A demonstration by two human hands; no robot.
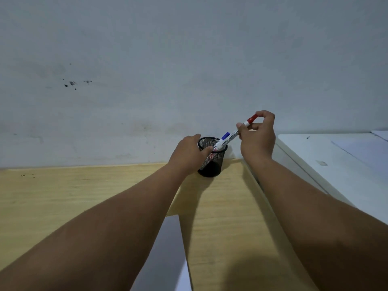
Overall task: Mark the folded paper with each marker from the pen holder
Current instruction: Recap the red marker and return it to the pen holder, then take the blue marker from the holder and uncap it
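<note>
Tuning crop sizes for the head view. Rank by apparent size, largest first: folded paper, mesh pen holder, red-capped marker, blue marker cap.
1. folded paper, close to the camera and partly hidden, so it looks bigger
2. mesh pen holder
3. red-capped marker, long but thin
4. blue marker cap

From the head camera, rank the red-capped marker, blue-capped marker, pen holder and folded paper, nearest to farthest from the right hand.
1. Red-capped marker: gripped in the right hand.
2. Blue-capped marker: just to its left, standing in the holder.
3. Pen holder: lower left, steadied by the left hand.
4. Folded paper: at the near desk edge.
</note>
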